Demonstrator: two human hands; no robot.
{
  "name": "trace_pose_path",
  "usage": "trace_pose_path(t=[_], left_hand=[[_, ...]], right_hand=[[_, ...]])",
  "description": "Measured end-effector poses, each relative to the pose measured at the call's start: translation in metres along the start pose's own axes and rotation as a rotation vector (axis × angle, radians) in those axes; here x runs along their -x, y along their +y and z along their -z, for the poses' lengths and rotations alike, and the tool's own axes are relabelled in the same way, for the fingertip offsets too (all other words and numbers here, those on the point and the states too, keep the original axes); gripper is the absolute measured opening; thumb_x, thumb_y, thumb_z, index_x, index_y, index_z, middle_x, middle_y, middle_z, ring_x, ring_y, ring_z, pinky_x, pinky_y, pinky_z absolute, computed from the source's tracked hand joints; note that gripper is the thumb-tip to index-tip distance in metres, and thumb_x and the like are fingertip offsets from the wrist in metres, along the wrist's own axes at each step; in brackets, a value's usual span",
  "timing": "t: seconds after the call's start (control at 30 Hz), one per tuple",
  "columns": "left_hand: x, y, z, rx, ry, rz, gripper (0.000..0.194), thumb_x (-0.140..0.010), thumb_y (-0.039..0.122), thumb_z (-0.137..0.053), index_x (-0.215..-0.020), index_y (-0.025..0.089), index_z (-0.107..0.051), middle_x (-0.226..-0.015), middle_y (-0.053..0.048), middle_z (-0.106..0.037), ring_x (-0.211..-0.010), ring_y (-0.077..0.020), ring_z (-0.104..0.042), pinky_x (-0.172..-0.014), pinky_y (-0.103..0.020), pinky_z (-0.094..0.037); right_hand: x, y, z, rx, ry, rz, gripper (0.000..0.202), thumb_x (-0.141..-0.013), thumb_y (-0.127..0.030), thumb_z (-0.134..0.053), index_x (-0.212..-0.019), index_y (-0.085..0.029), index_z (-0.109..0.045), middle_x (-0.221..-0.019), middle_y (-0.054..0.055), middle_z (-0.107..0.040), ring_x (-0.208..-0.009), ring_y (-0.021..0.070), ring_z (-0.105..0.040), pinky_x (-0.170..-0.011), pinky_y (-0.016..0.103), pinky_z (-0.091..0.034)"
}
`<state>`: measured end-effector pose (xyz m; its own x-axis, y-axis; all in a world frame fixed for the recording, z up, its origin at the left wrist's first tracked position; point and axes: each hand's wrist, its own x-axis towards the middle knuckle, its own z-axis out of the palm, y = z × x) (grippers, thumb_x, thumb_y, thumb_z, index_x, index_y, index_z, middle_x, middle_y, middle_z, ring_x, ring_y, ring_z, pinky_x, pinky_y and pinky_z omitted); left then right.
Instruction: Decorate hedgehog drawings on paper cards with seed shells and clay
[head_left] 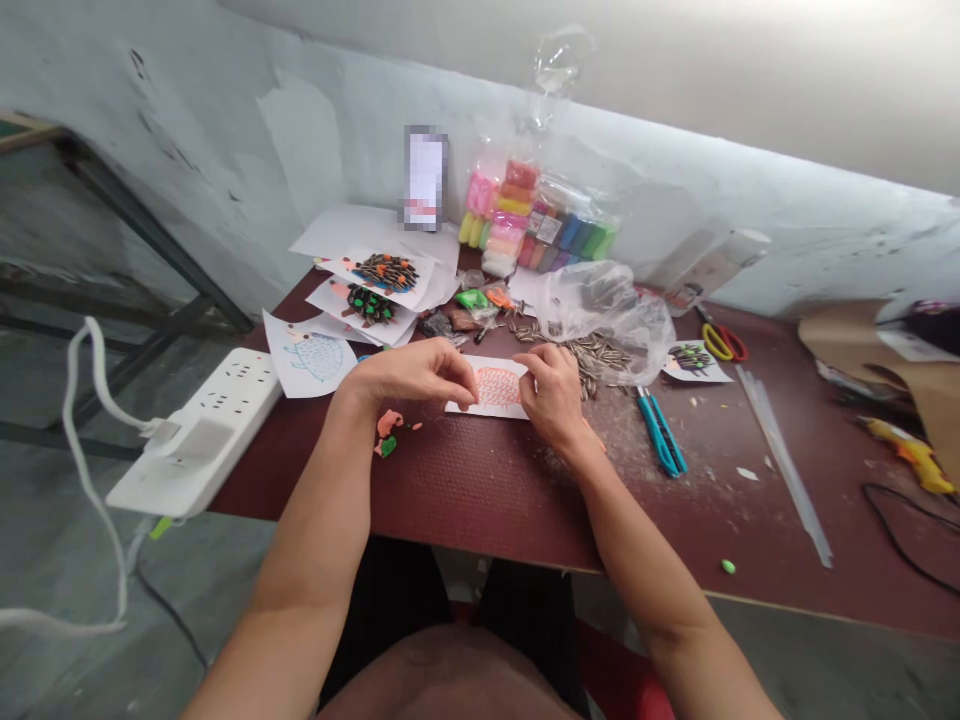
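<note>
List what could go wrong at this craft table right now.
1. The power strip overhangs the table's left edge; a tug on its cord might pull it off.
2. Loose seeds lie beside the right hand; a sweep of the wrist could scatter them.
3. Both hands, left hand too, press the card; clay bits nearby may smear it.

Single head cam, looking forward and down over the table (480, 490), close above the forearms; wall behind, no second view.
</note>
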<state>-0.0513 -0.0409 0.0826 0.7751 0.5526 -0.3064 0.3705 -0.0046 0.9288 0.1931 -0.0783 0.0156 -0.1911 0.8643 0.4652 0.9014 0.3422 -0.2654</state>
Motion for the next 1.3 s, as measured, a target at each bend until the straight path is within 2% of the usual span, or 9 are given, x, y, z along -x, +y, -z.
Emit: trace_pose_path(t=[0.1,0.23,0.37,0.67,0.8,0.9,1.03,1.17,1.3], left_hand=[[0.001,0.002,0.003,0.004,-0.01,-0.07,0.014,-0.074,0.028,-0.075,-0.077,0.014,-0.074,-0.061,0.0,-0.066,-0.051,-0.0097,-0.056,-0.052,-0.02,-0.044],[0.0,0.003,0.004,-0.067,-0.101,-0.103,0.02,-0.071,0.026,-0.077,-0.087,0.016,-0.078,-0.063,0.0,-0.068,-0.052,-0.0109,-0.058,-0.05,-0.02,-0.043],[0.0,0.002,0.003,-0.09,-0.02,-0.132,0.016,-0.075,0.03,-0.073,-0.081,0.017,-0.079,-0.06,0.0,-0.066,-0.051,-0.0104,-0.057,-0.05,-0.02,-0.043],[0.005,0.005,0.005,0.06,-0.046,-0.118,0.03,-0.07,0.027,-0.082,-0.098,0.017,-0.081,-0.07,-0.003,-0.073,-0.054,-0.0101,-0.06,-0.053,-0.02,-0.047],[0.005,0.002,0.005,0.098,-0.082,-0.027,0.037,-0.067,0.031,-0.086,-0.101,0.017,-0.08,-0.074,-0.006,-0.076,-0.055,-0.0125,-0.063,-0.05,-0.021,-0.048],[0.005,-0.001,0.006,0.09,-0.049,0.015,0.035,-0.07,0.035,-0.084,-0.1,0.016,-0.08,-0.069,-0.007,-0.075,-0.05,-0.0134,-0.062,-0.046,-0.022,-0.047],[0.001,-0.006,0.009,0.018,0.137,-0.082,0.03,-0.074,0.033,-0.079,-0.099,0.016,-0.078,-0.072,-0.005,-0.074,-0.054,-0.0119,-0.062,-0.05,-0.022,-0.048],[-0.008,-0.013,0.013,-0.048,0.511,-0.18,0.021,-0.078,0.031,-0.072,-0.088,0.013,-0.074,-0.076,-0.005,-0.073,-0.058,-0.0099,-0.06,-0.054,-0.021,-0.048],[-0.013,-0.017,0.016,-0.076,0.757,-0.202,0.021,-0.083,0.032,-0.066,-0.087,0.012,-0.071,-0.074,-0.005,-0.072,-0.055,-0.009,-0.056,-0.053,-0.021,-0.046]], right_hand=[[0.0,0.001,-0.001,0.004,-0.02,-0.003,0.036,-0.085,-0.008,-0.049,-0.104,-0.02,-0.078,-0.099,0.011,-0.065,-0.093,0.0253,-0.053,-0.087,0.041,-0.042],[0.001,0.004,-0.002,-0.006,-0.03,-0.004,0.035,-0.086,-0.009,-0.05,-0.104,-0.02,-0.078,-0.097,0.01,-0.065,-0.092,0.0247,-0.053,-0.087,0.042,-0.042],[0.001,0.006,-0.002,-0.022,-0.01,0.002,0.037,-0.085,-0.008,-0.05,-0.104,-0.023,-0.078,-0.097,0.01,-0.065,-0.091,0.0248,-0.053,-0.087,0.042,-0.042],[-0.001,0.001,0.004,-0.005,0.017,0.029,0.035,-0.087,-0.008,-0.049,-0.103,-0.02,-0.078,-0.097,0.01,-0.066,-0.093,0.0249,-0.055,-0.087,0.041,-0.043],[-0.001,0.001,0.007,-0.01,0.023,0.031,0.035,-0.088,-0.008,-0.049,-0.103,-0.022,-0.077,-0.098,0.009,-0.066,-0.093,0.0246,-0.055,-0.086,0.041,-0.043],[-0.001,0.0,0.007,-0.015,0.037,0.034,0.034,-0.088,-0.009,-0.049,-0.101,-0.023,-0.077,-0.097,0.008,-0.066,-0.092,0.0245,-0.055,-0.086,0.041,-0.043],[-0.001,-0.003,0.007,-0.024,0.03,0.053,0.033,-0.088,-0.009,-0.049,-0.102,-0.022,-0.076,-0.097,0.009,-0.066,-0.092,0.0245,-0.055,-0.086,0.041,-0.043],[0.001,-0.011,0.007,-0.037,-0.007,0.087,0.025,-0.096,-0.018,-0.052,-0.102,-0.023,-0.075,-0.098,0.009,-0.066,-0.092,0.024,-0.055,-0.086,0.04,-0.042],[0.004,-0.019,0.002,-0.046,-0.117,0.131,0.024,-0.101,-0.029,-0.052,-0.088,-0.022,-0.072,-0.089,0.008,-0.065,-0.086,0.023,-0.052,-0.081,0.038,-0.04]])
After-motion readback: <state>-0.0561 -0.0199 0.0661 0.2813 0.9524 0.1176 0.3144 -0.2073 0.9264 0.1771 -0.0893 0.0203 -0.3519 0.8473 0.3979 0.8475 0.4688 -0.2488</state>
